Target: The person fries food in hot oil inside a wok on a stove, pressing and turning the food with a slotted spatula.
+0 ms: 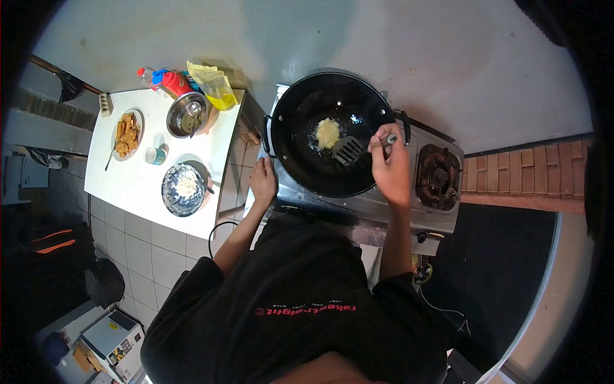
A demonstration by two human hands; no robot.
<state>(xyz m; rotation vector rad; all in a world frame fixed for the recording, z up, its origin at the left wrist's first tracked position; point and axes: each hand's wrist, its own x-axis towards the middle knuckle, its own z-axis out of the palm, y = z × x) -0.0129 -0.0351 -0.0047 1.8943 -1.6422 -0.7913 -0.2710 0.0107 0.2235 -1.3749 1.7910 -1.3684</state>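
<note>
A large black wok (300,169) with two side handles sits on the stove. In it a pale yellow piece of batter (328,133) lies in oil. My right hand (389,163) grips the handle of a slotted spatula (349,151), whose head is inside the wok beside the batter's lower right edge. My left hand (263,182) rests at the stove's left edge, just below the wok's left handle. Its fingers point up and lie flat, and nothing shows in it.
On the white table (144,185) at left are a plate of fried food (127,134), a steel bowl (187,115), a bowl of white batter (184,189), a small jar (155,155), bottles and a yellow packet (213,85). A second burner (439,177) is at right.
</note>
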